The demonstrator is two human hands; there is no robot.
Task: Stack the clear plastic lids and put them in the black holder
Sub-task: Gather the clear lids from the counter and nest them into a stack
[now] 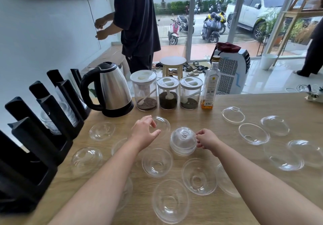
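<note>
A stack of lids (182, 141) stands dome-up at the middle of the surface (244, 207): several clear domes nested, with a round hole in the top one. My right grip (207, 140) pinches its right edge. Loose clear lids lie singly all around it, most open side up like shallow bowls, such as the nearest lid (170, 201) and the far-left lid (102, 131). The black holder (43, 137) stands along the left edge, its tall posts forming slots that already carry rows of held lids (68, 112) on edge.
</note>
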